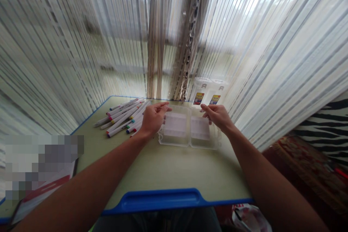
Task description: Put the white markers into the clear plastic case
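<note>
So there's one clear case (176,142) lying open on the table (163,168), two halves side by side. Two hands: left (153,117) at its left edge, right (219,116) at its right, fingers curled, can't tell if gripping. Two labels (199,98) behind it, uncountable markers (123,120) left of it.

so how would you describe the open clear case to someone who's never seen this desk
On the pale green, blue-edged tabletop, look between the left hand and right hand. There the open clear case lies flat in two halves. Unlike the clear plastic standing behind it, it shows no coloured labels.
</note>
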{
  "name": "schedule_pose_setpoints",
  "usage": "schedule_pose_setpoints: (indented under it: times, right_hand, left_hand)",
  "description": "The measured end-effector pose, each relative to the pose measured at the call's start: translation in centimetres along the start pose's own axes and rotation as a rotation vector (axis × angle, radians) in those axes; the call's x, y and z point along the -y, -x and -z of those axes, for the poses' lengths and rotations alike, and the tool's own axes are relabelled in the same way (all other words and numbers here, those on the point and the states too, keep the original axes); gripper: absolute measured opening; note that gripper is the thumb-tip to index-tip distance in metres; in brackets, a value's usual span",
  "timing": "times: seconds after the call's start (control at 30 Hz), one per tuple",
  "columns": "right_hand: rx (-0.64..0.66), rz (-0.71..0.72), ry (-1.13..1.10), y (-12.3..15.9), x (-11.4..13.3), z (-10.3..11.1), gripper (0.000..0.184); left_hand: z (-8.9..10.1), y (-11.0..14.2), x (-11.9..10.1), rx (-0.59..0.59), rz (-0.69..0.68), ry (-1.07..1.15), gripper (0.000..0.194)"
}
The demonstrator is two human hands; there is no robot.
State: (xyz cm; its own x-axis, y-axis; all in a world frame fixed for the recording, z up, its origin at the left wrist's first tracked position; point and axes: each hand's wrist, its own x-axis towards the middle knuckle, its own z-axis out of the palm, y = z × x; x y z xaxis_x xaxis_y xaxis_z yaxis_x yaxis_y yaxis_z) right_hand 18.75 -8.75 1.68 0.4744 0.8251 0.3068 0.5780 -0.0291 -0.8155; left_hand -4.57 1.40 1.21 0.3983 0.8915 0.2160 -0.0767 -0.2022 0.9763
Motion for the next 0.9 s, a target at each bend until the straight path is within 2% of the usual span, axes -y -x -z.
schedule_pose_setpoints:
  times: [0.17, 0.3, 0.43, 0.57, 0.77, 0.9]
  right_hand:
    - [0.038, 0.115, 0.304, 0.27, 0.21, 0.02, 0.050]
    - [0.122, 0.116, 0.383, 0.53, 0.30, -0.10, 0.047]
    - [0.121, 0.091, 0.378, 0.50, 0.06, -0.13, 0.047]
    - [0.100, 0.077, 0.327, 0.38, -0.30, -0.18, 0.055]
    - [0.163, -0.021, 0.228, 0.45, -0.42, -0.38, 0.062]
    - [0.222, -0.112, 0.222, 0.64, -0.11, -0.44, 0.065]
  left_hand:
    - [-0.30, 0.43, -0.33, 0.067, 0.095, -0.008, 0.023]
    - [-0.38, 0.50, -0.14, 0.112, 0.057, -0.112, 0.015]
    - [-0.26, 0.32, 0.14, 0.148, 0.021, -0.165, 0.013]
    - [-0.12, 0.33, 0.13, 0.153, -0.015, -0.229, 0.023]
    - [-0.05, 0.53, 0.35, 0.226, -0.137, -0.520, 0.039]
    - [-0.08, 0.46, 0.48, 0.267, -0.255, -0.691, 0.039]
